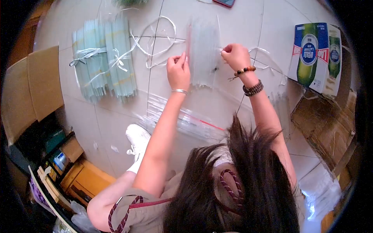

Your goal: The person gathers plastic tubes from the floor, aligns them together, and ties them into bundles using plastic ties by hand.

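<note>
Bundle (204,54) flat on the floor (112,122), a hand at each side

The pale bundle lies in front of the person, its length running away from them, probably so that both long sides stay within reach. The left hand (178,73) is at one side, its fingers curled narrowly at the edge; whether they grip anything I cannot tell. The right hand (237,58) is at the other side, its fingers pinched together on what seems to be white ribbon (165,17). The ribbon shows on both sides of the bundle, so it likely passes beneath. Two tied bundles (120,73) lie together at the left, apart from the hands, perhaps to leave working room. Loose clear sticks (159,106) lie nearer the person.
</note>
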`<state>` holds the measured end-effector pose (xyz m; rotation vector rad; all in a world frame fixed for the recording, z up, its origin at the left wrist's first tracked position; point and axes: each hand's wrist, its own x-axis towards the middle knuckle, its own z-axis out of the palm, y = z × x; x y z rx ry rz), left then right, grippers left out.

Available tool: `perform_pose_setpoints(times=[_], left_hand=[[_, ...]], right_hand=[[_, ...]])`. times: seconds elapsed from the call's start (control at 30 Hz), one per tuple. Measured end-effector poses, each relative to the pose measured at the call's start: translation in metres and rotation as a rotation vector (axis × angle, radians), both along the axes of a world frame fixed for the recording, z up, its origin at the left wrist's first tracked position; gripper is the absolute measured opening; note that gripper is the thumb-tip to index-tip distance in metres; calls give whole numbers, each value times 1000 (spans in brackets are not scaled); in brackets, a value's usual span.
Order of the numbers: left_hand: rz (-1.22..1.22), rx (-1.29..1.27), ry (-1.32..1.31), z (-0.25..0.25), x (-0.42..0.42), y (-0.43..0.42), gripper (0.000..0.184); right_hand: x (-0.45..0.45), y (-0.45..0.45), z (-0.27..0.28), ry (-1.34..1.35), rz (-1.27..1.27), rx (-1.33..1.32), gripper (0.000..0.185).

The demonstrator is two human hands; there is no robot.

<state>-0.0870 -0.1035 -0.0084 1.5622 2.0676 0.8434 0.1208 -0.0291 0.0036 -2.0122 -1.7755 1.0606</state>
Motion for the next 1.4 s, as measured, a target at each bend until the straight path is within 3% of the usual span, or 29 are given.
perform_pose_setpoints(times=[0.17,0.3,0.4,0.57,0.63,0.8,1.0,1.1,1.3,1.4], left_hand=[[-129,24,40,-2,-20,7,25],[-211,96,121,8,-39,-4,24],[-348,101,223,25,-80,-37,19],[-716,-17,373,47,-180,-117,18],[-893,-121,329,55,-199,-143,19],[-860,-111,185,49,-179,-149,22],[-974,-204,165,30,-159,-127,23],[-1030,-247,152,24,-158,-120,24],[-1072,-354,105,34,-148,-106,28],[-1046,-376,59,43,-132,-100,31]], right_hand=[[-22,-27,33,-18,50,133,18],[-39,-44,-1,-99,253,259,15],[-42,-59,51,-72,163,241,17],[-53,-124,52,199,582,-19,16],[-71,-155,44,174,676,81,26],[-95,-191,33,187,757,9,40],[-90,-208,15,124,853,-89,40],[-87,-216,4,180,835,-10,35],[-78,-200,-16,356,565,-385,24],[-71,-181,-8,373,517,-436,24]])
